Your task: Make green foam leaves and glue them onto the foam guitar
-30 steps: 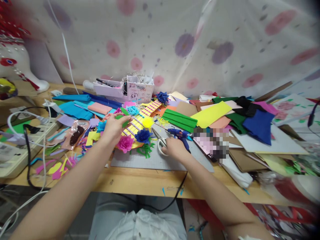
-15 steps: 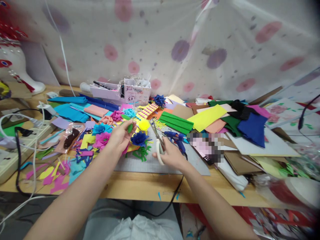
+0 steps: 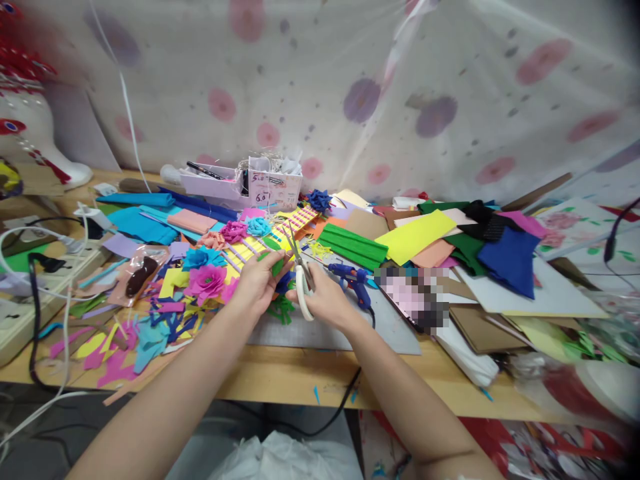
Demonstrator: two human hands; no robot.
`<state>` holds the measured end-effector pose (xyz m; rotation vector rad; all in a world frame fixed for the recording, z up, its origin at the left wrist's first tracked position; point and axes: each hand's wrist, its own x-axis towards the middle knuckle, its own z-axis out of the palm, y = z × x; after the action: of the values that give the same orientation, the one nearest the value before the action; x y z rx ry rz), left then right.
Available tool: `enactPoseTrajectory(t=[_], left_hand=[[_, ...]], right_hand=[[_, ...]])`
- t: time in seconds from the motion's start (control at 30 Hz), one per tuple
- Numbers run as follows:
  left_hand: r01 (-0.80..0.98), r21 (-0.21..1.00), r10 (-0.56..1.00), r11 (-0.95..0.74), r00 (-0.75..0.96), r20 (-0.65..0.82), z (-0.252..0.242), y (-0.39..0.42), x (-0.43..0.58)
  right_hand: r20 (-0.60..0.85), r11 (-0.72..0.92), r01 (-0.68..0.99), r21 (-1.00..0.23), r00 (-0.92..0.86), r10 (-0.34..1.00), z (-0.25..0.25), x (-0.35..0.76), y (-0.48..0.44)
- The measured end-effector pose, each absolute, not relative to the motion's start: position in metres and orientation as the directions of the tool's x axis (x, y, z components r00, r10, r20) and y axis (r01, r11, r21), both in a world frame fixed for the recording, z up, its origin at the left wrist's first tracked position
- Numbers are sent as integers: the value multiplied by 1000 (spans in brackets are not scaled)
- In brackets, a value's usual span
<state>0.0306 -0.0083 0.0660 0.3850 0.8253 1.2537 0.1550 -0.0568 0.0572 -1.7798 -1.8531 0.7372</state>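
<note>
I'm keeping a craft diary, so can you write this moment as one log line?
left hand: pinches green piece | right hand: grips scissors, blades up | nearby: blue glue gun, pink flower

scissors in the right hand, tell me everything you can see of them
The scissors have white, plastic-looking handle loops and slim grey metal blades. The right hand grips them by the handles and holds them above the table, tips pointing up and away from the person. The blades stand just right of the green scrap pinched in the left hand. Whether they touch it, or how far they are parted, is hard to tell.
</note>
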Motion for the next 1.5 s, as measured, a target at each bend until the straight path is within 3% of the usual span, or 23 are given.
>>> enactPoseTrajectory(t=[0.13,0.33,0.53,0.73,0.93,1.23,1.5], left_hand=[[-662,691,946,290,89,-312,67,-11,32],[-665,691,947,284,81,-311,65,-13,35],[-658,691,947,298,111,-301,62,-13,37],[-637,717,956,284,136,-258,60,-12,39],[-650,707,950,278,76,-303,60,-17,46],[-618,733,935,283,7,-355,57,-26,66],[-624,726,928,290,-3,-374,53,-30,75]], right_hand=[[-11,28,756,-654,-46,999,57,157,-58],[174,93,836,-540,2,985,49,158,-58],[258,111,871,-479,19,966,43,161,-58],[277,122,841,-526,34,960,44,163,-57],[153,49,793,-607,56,987,44,162,-60],[-2,-33,465,-885,66,998,15,162,-61],[-114,-157,282,-946,161,980,3,168,-62]])
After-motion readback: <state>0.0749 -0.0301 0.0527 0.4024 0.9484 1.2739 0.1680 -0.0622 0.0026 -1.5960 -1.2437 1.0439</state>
